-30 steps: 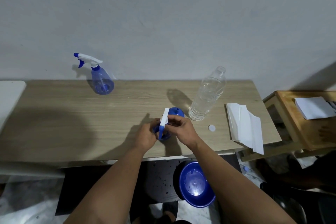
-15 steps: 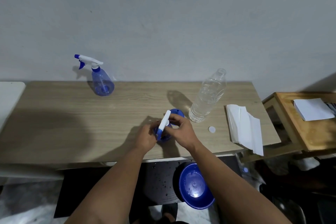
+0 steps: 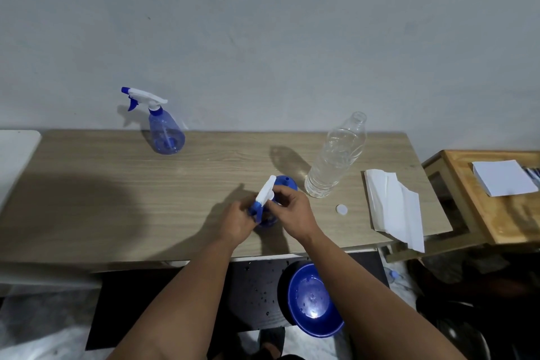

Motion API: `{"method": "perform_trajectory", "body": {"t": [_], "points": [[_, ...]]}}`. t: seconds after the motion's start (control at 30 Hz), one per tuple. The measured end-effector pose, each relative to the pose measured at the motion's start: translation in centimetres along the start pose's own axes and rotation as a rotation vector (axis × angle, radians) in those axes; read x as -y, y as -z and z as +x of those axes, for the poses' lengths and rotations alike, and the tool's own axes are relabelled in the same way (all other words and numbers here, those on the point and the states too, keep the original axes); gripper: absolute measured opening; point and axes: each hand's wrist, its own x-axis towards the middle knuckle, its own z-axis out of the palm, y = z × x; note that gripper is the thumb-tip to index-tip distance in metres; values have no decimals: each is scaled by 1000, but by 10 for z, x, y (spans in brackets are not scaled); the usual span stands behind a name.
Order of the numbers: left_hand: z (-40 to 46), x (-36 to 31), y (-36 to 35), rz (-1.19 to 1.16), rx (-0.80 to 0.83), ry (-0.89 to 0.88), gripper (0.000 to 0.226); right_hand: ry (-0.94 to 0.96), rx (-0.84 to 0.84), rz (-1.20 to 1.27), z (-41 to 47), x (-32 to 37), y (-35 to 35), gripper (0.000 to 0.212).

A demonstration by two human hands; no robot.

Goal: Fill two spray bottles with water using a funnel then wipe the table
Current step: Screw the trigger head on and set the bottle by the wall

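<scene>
Steadying near spray bottle [image 3: 264,218] at table [image 3: 117,202] front edge, left hand [image 3: 238,221] gripping body; right hand [image 3: 292,209] pinching trigger head [image 3: 265,194], turning squarely, likely avoiding cross-threading.

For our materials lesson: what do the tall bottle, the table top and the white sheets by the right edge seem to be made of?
Tall bottle: clear, glossy plastic, probably; see-through with ribbed walls.
Table top: pale wood-grain, matt; could be laminate rather than solid wood.
White sheets: soft paper, probably tissue or towel; creased, folded, one corner drooping over the edge.
</scene>
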Motion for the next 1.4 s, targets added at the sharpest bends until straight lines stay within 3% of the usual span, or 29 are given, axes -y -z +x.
{"method": "perform_trajectory", "body": {"t": [0.07, 0.2, 0.27, 0.47, 0.57, 0.63, 0.77, 0.87, 0.97, 1.1, 1.2, 1.3, 1.4], "points": [[4, 7, -1, -8, 12, -40, 45, -3, 5, 4, -1, -3, 3, 26], [9, 15, -6, -8, 20, 35, 21, -13, -36, 40, -3, -2, -1, 21], [9, 17, -7, 13, 21, 65, 35, -5, -57, 70, -5, 0, -5, 23], [7, 13, -6, -12, 4, 61, 41, -12, -127, -30, 0, 1, -10, 43], [10, 16, -4, -15, 20, 68, 56, 42, -70, 19, 0, -3, -7, 35], [11, 18, -5, -26, 15, 78, 48, 84, -38, -5, -3, -8, -4, 24], [12, 22, -7, -117, 15, 100, 32, 60, -32, 91, -6, -11, 1, 25], [15, 28, -8, -151, 11, 108, 42, 47, -42, 136, -5, -12, 1, 27], [14, 28, -7, -210, 62, 67, 38, 32, -47, 154, -4, -14, 1, 27], [11, 23, -5, -235, 62, 22, 53, -8, -115, 81, -3, -10, -8, 33], [9, 18, -5, -200, 24, 25, 49, -32, -155, 51, -2, -6, -12, 44], [7, 14, -4, -183, 27, 28, 39, 37, -92, 69, -6, -8, -7, 48], [9, 18, -6, -198, 25, 35, 49, 83, -87, 18, -8, -14, -7, 29]]}}
